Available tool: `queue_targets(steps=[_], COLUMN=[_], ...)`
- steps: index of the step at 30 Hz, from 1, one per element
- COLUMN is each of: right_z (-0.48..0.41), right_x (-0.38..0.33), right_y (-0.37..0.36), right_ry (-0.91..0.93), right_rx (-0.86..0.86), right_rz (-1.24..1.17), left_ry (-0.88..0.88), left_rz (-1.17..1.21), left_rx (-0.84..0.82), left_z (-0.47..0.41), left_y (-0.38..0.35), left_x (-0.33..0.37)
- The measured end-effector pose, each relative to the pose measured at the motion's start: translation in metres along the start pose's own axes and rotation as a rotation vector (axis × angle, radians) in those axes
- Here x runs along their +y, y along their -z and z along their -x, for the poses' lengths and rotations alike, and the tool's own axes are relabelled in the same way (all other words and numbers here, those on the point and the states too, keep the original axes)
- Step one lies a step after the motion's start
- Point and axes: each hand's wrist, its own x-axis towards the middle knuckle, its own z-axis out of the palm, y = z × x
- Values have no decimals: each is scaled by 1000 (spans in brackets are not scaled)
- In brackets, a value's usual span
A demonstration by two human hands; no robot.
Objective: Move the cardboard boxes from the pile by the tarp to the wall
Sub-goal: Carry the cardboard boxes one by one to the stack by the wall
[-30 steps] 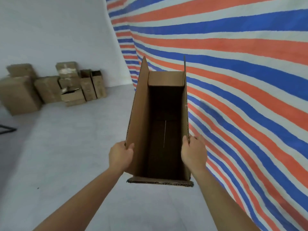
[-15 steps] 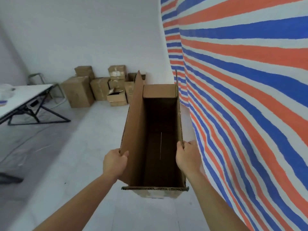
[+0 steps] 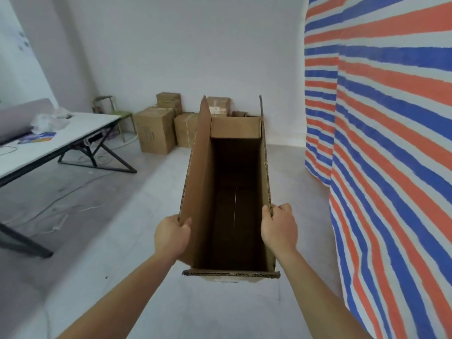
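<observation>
I carry a long, open, empty cardboard box [image 3: 199,182] in front of me above the floor, its flaps standing up. My left hand [image 3: 172,234] grips the left flap's edge. My right hand [image 3: 278,226] grips the right wall's edge. Straight ahead, several closed cardboard boxes [image 3: 156,129] are stacked against the white wall [image 3: 195,52]; the carried box hides part of that stack. The red, white and blue striped tarp [image 3: 391,143] hangs along my right side.
A white table [image 3: 73,133] on black legs stands at the left with a plastic bag and papers on it. A small green stool [image 3: 115,113] sits behind it by the wall. Loose cables lie on the grey floor [image 3: 102,241] under the table.
My view has swung left, so the stacked boxes now lie straight ahead and nearer. The tarp has slid to the right edge. Both hands keep their hold on the box.
</observation>
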Motion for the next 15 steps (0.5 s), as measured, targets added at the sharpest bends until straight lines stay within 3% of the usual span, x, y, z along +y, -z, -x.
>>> queue_targets(steps=[9, 15], right_z=[-193, -361], right_x=[-35, -9], right_y=[-62, -93], right_ry=[-57, -112], right_rx=[45, 96], right_rz=[28, -9], left_ry=[-21, -67], left_rz=[-17, -7], left_rx=[-63, -113], left_z=[-208, -346], left_y=[-49, -146], left_x=[77, 152])
